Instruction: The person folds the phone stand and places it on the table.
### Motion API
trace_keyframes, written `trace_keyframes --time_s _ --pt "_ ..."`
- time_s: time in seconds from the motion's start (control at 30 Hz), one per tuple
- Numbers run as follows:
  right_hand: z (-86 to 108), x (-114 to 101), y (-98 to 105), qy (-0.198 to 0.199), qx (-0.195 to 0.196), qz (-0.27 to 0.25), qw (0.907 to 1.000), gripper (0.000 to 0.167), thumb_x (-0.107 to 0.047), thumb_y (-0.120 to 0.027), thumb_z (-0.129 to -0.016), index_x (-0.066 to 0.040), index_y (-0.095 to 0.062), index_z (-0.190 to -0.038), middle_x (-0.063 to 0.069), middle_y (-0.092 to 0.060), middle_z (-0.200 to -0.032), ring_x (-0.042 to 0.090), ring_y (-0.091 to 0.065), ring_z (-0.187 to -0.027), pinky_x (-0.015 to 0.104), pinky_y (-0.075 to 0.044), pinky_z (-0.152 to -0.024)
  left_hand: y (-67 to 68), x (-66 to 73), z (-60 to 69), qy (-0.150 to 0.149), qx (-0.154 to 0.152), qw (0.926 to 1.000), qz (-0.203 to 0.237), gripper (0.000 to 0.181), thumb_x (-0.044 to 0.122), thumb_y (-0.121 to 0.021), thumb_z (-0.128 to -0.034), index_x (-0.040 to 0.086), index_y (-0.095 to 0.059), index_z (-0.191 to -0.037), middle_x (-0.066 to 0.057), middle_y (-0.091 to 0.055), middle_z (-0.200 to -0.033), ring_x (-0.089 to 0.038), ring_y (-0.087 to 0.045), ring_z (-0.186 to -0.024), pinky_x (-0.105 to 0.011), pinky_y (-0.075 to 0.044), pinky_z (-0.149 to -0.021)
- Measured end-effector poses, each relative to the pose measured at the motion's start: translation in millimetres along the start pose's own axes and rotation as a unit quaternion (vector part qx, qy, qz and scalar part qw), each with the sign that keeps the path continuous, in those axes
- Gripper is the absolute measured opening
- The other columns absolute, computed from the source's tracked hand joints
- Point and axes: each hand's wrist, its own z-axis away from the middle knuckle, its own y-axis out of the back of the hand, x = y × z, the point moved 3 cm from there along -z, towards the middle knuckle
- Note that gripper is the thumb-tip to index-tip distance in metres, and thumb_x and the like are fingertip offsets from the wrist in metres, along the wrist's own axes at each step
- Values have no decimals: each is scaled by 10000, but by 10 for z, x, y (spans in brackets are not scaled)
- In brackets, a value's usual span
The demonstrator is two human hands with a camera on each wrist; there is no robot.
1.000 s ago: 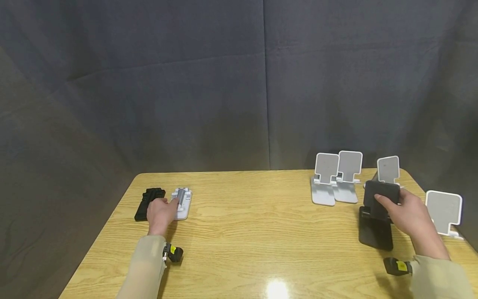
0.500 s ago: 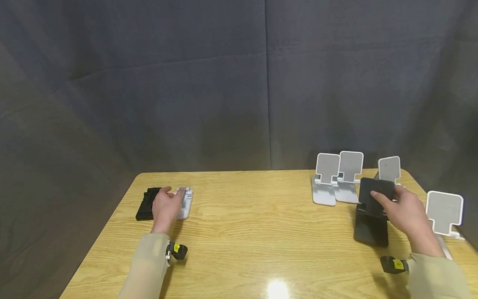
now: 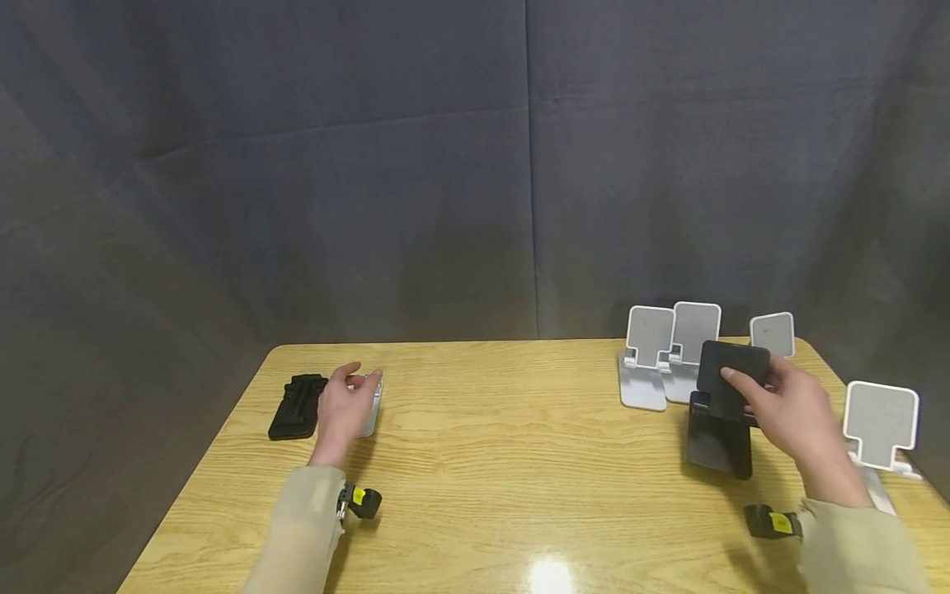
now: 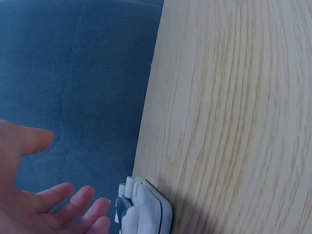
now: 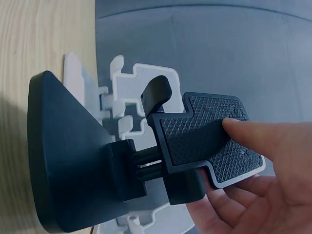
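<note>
My right hand (image 3: pixel 797 408) grips the upper plate of an unfolded black phone stand (image 3: pixel 718 445), thumb on its front face. In the right wrist view the black phone stand (image 5: pixel 73 161) shows its base, hinge and textured plate, with the fingers behind the plate. Whether its base touches the table cannot be told. At the left, my left hand (image 3: pixel 345 412) hovers by a folded white phone stand (image 3: pixel 373 408), partly covering it. The left wrist view shows the left hand (image 4: pixel 58 209) with thumb and fingers spread, apart from the folded white phone stand (image 4: pixel 146 209).
A folded black phone stand (image 3: pixel 297 408) lies left of my left hand. Several unfolded white stands, including one at the back (image 3: pixel 651 338) and one at the far right (image 3: pixel 881 425), stand on the wooden table (image 3: pixel 505 462). A dark curtain (image 3: pixel 371 206) hangs behind.
My right hand has carried the black phone stand leftward, towards the white ones. My left hand has shifted right from between the two folded stands and its fingers have spread.
</note>
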Motion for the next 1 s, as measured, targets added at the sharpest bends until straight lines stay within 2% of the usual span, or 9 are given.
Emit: trace_keyframes --time_s 0.17,0.37,0.57,0.77,1.0 --pt "-6 -130 -26 151 74 -169 9997 437 -347 -612 -1025 69 -579 -1154 325 -678 -1076 99 -655 -718 215 -472 -574 -49 41 5 -136 -43 9996 238 639 415 -590 -1026 27 -424 -1505 -221 -538 -1358 -375 -544 -1225 -543 -432 -1016" --pt "-24 -284 -53 320 105 -400 9986 422 -323 -626 -1019 77 -594 -1150 305 -691 -1056 106 -662 -725 182 -491 -573 -92 90 11 -209 -223 9982 514 686 440 -613 -1010 45 -395 -1526 -199 -483 -1436 -359 -507 -1285 -525 -431 -1052" --pt "-46 -404 -100 419 91 -631 9971 433 -310 -631 -1020 86 -583 -1187 316 -681 -1101 61 -652 -769 145 -507 -598 -148 156 32 -350 -304 9973 562 671 418 -624 -1011 40 -405 -1521 -195 -486 -1445 -373 -495 -1308 -528 -433 -1054" --pt "-69 -521 -143 484 31 -909 9947 462 -294 -632 -1022 111 -562 -1234 332 -665 -1138 126 -672 -859 115 -520 -632 -212 239 63 -399 -435 9962 647 640 409 -631 -1005 61 -432 -1504 -191 -507 -1435 -375 -509 -1296 -526 -458 -1030" --pt "-114 -651 -168 683 147 -1020 9923 417 -282 -660 -1007 85 -593 -1192 302 -683 -1112 -18 -627 -812 109 -523 -644 -313 330 75 -550 -486 9939 820 637 390 -660 -992 47 -456 -1488 -191 -538 -1402 -363 -541 -1255 -514 -489 -998"
